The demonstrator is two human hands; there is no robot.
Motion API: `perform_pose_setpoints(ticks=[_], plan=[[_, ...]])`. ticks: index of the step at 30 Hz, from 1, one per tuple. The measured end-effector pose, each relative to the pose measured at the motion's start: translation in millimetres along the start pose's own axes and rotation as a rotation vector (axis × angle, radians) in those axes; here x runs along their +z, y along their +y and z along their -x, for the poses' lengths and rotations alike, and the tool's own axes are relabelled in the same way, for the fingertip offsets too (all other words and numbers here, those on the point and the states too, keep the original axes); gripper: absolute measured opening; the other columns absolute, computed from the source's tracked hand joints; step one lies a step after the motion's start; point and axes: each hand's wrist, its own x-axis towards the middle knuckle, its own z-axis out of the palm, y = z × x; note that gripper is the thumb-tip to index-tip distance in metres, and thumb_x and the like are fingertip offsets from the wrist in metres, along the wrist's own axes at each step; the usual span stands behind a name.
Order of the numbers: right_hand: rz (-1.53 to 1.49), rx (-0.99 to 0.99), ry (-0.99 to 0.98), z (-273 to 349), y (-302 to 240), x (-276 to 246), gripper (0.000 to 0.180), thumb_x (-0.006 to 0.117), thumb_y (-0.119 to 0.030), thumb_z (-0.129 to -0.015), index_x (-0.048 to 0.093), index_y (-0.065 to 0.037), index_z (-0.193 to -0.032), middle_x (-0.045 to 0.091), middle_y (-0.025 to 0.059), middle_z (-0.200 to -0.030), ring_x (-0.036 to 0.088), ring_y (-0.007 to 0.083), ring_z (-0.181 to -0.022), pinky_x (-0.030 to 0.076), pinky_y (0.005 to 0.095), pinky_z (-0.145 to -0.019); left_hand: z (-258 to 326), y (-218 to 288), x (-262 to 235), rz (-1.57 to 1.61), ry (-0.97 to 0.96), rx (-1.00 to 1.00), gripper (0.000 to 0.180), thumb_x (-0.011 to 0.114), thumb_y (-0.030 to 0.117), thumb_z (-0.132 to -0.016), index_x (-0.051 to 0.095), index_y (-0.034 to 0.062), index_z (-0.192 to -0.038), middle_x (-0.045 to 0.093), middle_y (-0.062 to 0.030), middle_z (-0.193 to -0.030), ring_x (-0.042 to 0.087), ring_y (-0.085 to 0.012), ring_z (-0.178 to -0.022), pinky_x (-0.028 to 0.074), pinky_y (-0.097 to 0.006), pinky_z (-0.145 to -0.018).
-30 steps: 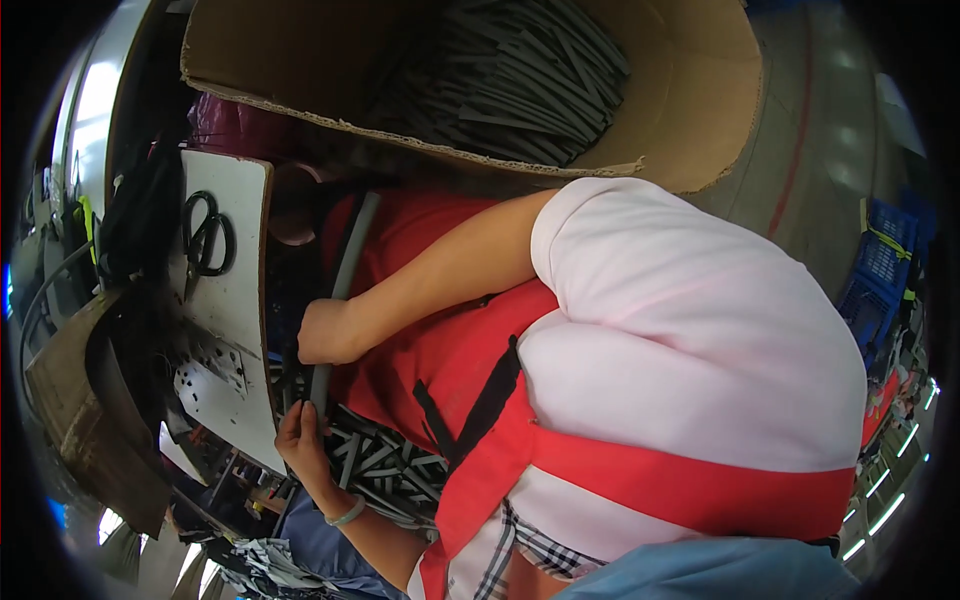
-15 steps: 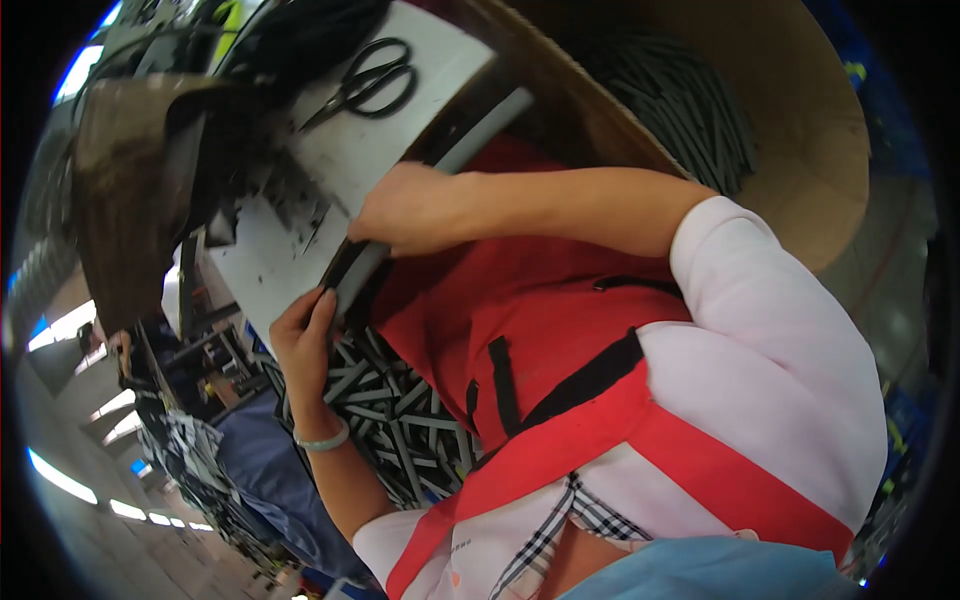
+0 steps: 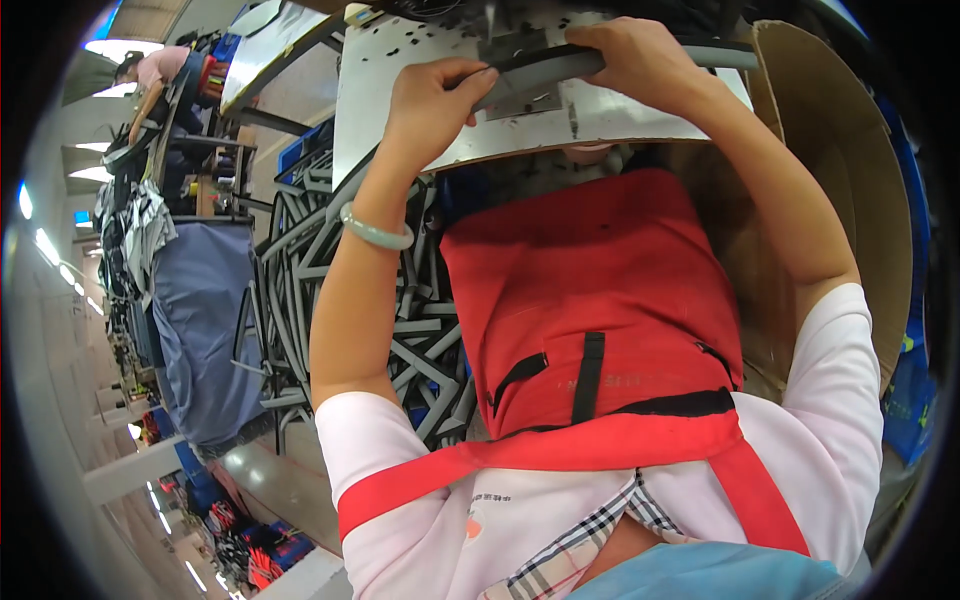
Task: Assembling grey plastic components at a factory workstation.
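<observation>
A long grey and black padded strip [image 3: 540, 72] stretches across the white worktable near the top of the view. My left hand [image 3: 435, 105] pinches it at its left part between thumb and fingers. Farther along, my right hand [image 3: 640, 62] grips the same strip from above, and its free end [image 3: 725, 54] sticks out to the right. Between my hands the strip passes over a metal plate [image 3: 528, 104] set in the tabletop, beside a blurred metal machine part [image 3: 497, 22].
Small black scraps dot the white worktable [image 3: 375, 120]. A heap of similar strips [image 3: 320, 235] lies at the left below it. At the right stands a large cardboard box [image 3: 850, 140]. A red apron [image 3: 600, 265] covers my lap. Another person [image 3: 165, 75] bends at a far-left bench.
My view has turned, and the scissors are out of sight. The strip, slanted before, now lies crosswise at the metal plate. Both hands still hold it, spaced apart.
</observation>
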Motion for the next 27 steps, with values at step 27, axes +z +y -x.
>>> perform_pose_setpoints(ticks=[27], plan=[[-0.147,-0.207,0.167,-31.9,20.6,-12.4,0.043,0.074,-0.022,-0.074,0.069,-0.007,-0.113,0.068,0.0209,-0.083,0.068,0.0363,-0.08,0.054,0.0426,-0.07,-36.8,-14.2,-5.0,0.182,0.116,-0.112,0.021,0.064,0.012,-0.09,0.07,-0.0063,-0.099,0.066,-0.0081,-0.073,0.057,-0.0115,-0.065,0.047,-0.027,-0.061]])
